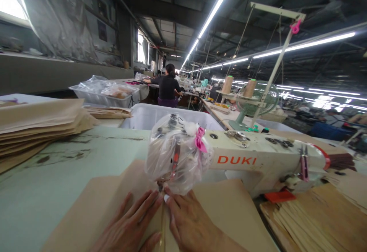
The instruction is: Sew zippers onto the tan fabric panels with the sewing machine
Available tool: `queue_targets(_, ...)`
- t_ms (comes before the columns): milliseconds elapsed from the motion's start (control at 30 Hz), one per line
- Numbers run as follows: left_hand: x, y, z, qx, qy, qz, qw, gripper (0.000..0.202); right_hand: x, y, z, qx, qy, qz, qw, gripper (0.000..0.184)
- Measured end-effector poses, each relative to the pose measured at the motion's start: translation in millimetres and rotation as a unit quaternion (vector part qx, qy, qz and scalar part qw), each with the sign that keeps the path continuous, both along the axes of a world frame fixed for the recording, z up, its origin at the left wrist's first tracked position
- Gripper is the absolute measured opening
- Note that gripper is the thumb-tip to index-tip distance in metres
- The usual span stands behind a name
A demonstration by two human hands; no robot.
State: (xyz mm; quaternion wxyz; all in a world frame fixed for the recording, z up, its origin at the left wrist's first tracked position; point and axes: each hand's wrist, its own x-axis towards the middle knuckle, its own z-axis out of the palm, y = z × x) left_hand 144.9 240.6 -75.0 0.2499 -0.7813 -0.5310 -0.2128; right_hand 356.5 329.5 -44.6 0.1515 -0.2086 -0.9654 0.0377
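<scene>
on smooth tan sheets [226,202] lie left hand [130,221] and right hand [190,215].

Before you: brown work panel [223,206], paper-like, smooth, matt. To your left: brown stack [43,118], the same matt, papery finish. Your tabletop [28,202]: pale green, smooth, low sheen, scuffed in dark, rough-looking patches. Your sewing machine [258,156]: painted, apparently metal, lightly glossy. Its head cover [160,149]: thin clear plastic, glossy, crinkled. Pink bow [200,140]: cloth-like, satiny. Snips [304,168]: metal blades. Bin [140,120] behind your machine: smooth white plastic, faint sheen.
</scene>
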Motion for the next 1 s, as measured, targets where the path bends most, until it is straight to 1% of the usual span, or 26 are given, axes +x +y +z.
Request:
queue_targets(233, -3.4, 2.8, 2.4, 0.069, 0.031, -0.018, 0.997, 0.062, -10.2, -2.5, -14.6, 0.041, 0.044, -0.015, 0.998, 0.042)
queue_targets(333, -1.4, 2.7, 3.6, 0.048, 0.042, -0.007, 0.998, 0.057, -11.0, -2.7, -17.2, 0.032, 0.049, -0.018, 0.998, 0.041)
queue_targets(400, -0.1, 3.7, 3.3, 0.036, 0.05, -0.003, 0.998, 0.058, -9.4, -2.0, -15.6, 0.021, 0.039, -0.014, 0.999, 0.04)
queue_targets(567, 1.4, 7.4, -2.5, 0.064, 0.056, -0.001, 0.996, 0.055, -5.7, 0.7, -9.8, 0.019, 0.028, 0.006, 0.999, 0.038)
queue_targets(633, 0.7, 7.3, -4.1, 0.063, 0.062, 0.003, 0.996, 0.053, -6.0, 0.8, -9.5, 0.02, 0.03, 0.007, 0.999, 0.039)
queue_targets(833, -6.9, 5.7, -2.9, 0.072, 0.073, -0.023, 0.994, 0.059, -8.2, 1.4, -16.4, 0.027, 0.052, -0.005, 0.998, 0.043)
queue_targets(933, -9.1, 4.7, -0.9, 0.046, 0.076, -0.016, 0.996, 0.061, -8.2, 3.4, -18.3, 0.024, 0.049, -0.002, 0.998, 0.039)
queue_targets(1000, -9.0, 3.0, 1.4, 0.039, 0.078, -0.017, 0.996, 0.061, -7.6, 3.6, -15.6, 0.024, 0.042, 0.001, 0.999, 0.04)
